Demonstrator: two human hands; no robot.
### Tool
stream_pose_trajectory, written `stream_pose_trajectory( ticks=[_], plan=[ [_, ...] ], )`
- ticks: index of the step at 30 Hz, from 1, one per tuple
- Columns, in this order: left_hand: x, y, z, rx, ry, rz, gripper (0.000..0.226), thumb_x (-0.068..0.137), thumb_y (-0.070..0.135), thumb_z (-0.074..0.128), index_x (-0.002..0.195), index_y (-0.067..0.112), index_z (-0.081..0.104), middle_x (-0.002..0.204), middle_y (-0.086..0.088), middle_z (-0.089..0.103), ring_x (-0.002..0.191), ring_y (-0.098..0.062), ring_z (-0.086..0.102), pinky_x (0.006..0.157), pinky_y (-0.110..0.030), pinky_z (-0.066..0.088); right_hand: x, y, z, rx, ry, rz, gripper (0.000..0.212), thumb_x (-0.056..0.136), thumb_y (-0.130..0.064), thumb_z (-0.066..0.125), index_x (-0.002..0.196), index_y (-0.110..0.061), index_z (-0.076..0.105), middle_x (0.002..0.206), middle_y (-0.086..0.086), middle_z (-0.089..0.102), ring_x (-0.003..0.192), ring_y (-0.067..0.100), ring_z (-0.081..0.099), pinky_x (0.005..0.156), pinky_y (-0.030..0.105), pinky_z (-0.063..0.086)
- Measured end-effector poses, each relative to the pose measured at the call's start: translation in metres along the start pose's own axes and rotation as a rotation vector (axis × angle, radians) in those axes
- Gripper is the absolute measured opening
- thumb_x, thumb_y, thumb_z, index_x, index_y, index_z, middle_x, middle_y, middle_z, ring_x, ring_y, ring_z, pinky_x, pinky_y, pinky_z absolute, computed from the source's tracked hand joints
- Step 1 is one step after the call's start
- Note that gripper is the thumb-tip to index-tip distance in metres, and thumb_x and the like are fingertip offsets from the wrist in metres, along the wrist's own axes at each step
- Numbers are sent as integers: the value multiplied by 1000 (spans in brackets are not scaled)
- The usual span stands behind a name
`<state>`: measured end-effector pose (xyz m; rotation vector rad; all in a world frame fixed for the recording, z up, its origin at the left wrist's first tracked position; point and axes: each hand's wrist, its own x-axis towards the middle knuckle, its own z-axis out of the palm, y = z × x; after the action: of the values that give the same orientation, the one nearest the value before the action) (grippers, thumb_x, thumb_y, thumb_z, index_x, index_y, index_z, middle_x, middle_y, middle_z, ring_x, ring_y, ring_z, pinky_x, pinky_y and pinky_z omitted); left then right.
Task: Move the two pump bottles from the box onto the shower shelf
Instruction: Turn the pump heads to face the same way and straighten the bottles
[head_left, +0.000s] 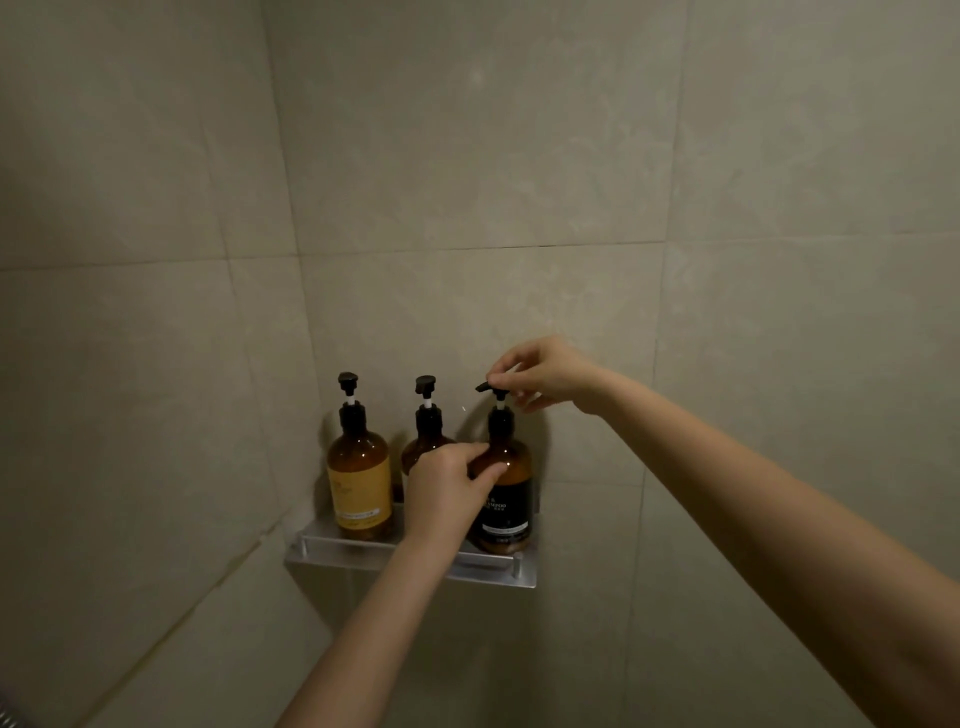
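Three amber pump bottles stand upright on a metal shower shelf (483, 571) in the wall corner. The yellow-label bottle (359, 467) is at the left. The middle bottle (427, 441) is partly hidden behind my left hand (447, 488). The black-label shampoo bottle (506, 499) stands at the right end. My left hand grips this bottle's shoulder. My right hand (545, 374) pinches its black pump head, whose nozzle points left. The box is not in view.
Beige tiled walls meet in a corner behind the shelf. The shelf has a low rail along its front edge. A bit of metal shower hose (8, 719) shows at the bottom left corner.
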<state>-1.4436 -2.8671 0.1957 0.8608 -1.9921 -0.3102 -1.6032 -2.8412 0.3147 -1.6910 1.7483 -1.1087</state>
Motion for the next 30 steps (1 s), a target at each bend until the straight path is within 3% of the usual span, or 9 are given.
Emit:
stream_pose_trajectory(
  ticks=[5,13,18,20,22,24,27,30],
  plan=[
    [0,-1,2,3,0,-5,42,80,33,67,118,16,63,112,0,70,100,-9,64,83,-18,45,-1,5,-5,32,-136,-2,19,90,-22,59,107,-18,69,93,3,64,78,13,60,72,27,55],
    [0,-4,3,-11,18,-5,43,79,33,67,118,17,62,114,1,69,102,-9,63,87,-22,47,-2,4,-13,12,-285,11,29,96,-17,45,94,-33,70,90,-10,60,83,12,55,62,22,48],
    [0,-3,1,-24,-6,12,40,80,32,66,117,17,63,113,3,69,103,-9,63,89,-27,52,-2,6,-15,-23,-266,-16,27,95,-18,48,101,-34,70,93,-12,61,79,10,52,59,18,46],
    [-1,-5,-6,-63,21,16,30,81,30,65,110,22,66,105,7,70,96,-3,63,82,-16,51,0,3,-16,-26,-214,-39,25,92,-19,53,106,-32,69,91,-7,61,76,11,51,61,20,45],
    [2,-10,-20,-84,159,-25,18,82,28,62,100,30,66,87,16,65,80,8,60,64,-3,45,4,-4,-16,6,-117,-75,22,89,-20,58,107,-29,67,82,-1,60,72,10,54,60,20,46],
    [10,-21,-38,-127,305,-120,15,83,28,62,97,27,69,81,17,64,73,12,57,56,0,41,10,-14,-13,-14,-47,-129,19,88,-19,60,105,-24,68,81,-4,62,75,9,58,61,19,51],
    [21,-41,-56,-116,303,-202,26,83,27,64,105,15,70,94,4,71,75,8,57,62,-4,39,20,-31,2,-117,-59,-186,18,89,-18,60,104,-19,69,87,-9,63,84,10,59,68,19,51],
    [28,-54,-58,-132,136,-296,42,81,31,67,118,12,63,113,-5,68,90,-5,58,75,-20,43,29,-43,23,-181,-91,-225,22,90,-19,58,109,-15,67,87,-13,59,79,1,55,57,8,44]
  ],
)
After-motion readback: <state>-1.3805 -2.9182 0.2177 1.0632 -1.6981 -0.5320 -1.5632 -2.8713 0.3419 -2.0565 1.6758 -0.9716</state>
